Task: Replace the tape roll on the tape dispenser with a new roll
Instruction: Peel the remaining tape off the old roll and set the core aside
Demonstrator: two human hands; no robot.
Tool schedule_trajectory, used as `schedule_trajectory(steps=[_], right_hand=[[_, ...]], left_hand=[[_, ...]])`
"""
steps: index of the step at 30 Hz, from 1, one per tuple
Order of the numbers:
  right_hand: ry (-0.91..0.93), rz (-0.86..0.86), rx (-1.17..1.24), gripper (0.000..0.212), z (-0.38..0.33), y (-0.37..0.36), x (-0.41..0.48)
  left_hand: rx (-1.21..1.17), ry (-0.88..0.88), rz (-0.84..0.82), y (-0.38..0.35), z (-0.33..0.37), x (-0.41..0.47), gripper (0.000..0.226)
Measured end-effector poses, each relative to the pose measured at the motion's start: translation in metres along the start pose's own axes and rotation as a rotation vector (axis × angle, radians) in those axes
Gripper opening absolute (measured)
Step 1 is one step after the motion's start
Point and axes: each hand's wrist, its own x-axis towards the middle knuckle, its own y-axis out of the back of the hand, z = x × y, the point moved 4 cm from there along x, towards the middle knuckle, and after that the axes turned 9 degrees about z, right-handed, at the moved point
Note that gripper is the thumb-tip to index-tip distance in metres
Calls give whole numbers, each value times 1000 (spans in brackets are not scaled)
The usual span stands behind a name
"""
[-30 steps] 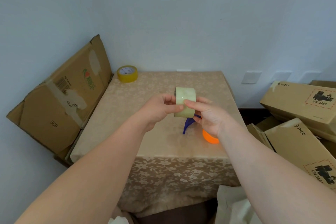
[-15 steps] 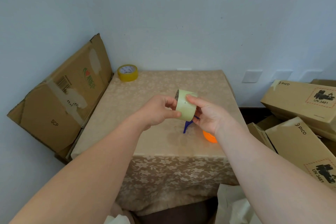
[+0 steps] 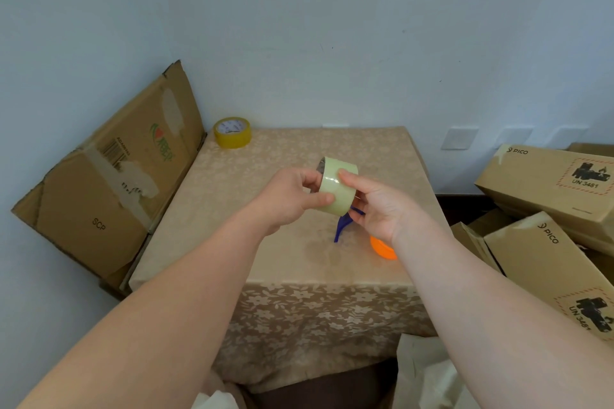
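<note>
A pale, clear tape roll (image 3: pixel 337 184) is held in the air above the middle of the table, tilted with its hollow core facing up and left. My left hand (image 3: pixel 292 197) grips its left side, thumb on the outer band. My right hand (image 3: pixel 378 206) touches the roll's right side, index finger on the band. The blue tape dispenser (image 3: pixel 344 226) lies on the table under my right hand, mostly hidden. An orange part (image 3: pixel 382 247) shows beside my right wrist. A yellow tape roll (image 3: pixel 232 132) sits at the table's far left corner.
The table (image 3: pixel 265 209) has a beige flowered cloth and stands against a white wall. A flattened cardboard box (image 3: pixel 113 176) leans at its left. Stacked cardboard boxes (image 3: pixel 548 183) crowd the right side. Pale paper or bags (image 3: pixel 428 375) lie below the front edge.
Both hands turned the clear roll from nearly upright to tilted, so its core now faces up and left. The hands stayed in about the same place above the dispenser.
</note>
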Motion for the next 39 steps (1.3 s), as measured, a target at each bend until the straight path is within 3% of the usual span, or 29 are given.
schedule_trajectory(steps=[5,8,10,12,15,17,22,30,39], right_hand=[[-20,84,-56,33,2,-1,1],[115,259,-256,34,-5,1,-3],[413,429,-468,36,-15,2,-8],[823,512,-800,44,-21,-4,-20],[1243,352,-1228,64,-10,-18,-34],[1333,229,-1394,78,3,-27,-36],[1233,208,-1552,106,13,-38,-30],[1010,250,-1582,102,-4,-37,-24],[579,-27,-1140,113,-9,-25,-7]], left_hand=[[66,-16,-22,-1,-3,0,20],[-20,45,-37,-5,-7,-1,10],[-97,115,19,-5,-12,2,8],[-150,221,96,-3,-19,6,16],[-342,405,161,-3,-24,6,8],[-465,467,153,-5,-25,6,17],[-633,453,10,-11,-17,4,25],[-353,163,-86,-19,-12,2,28],[-199,77,-212,-18,-13,-2,33]])
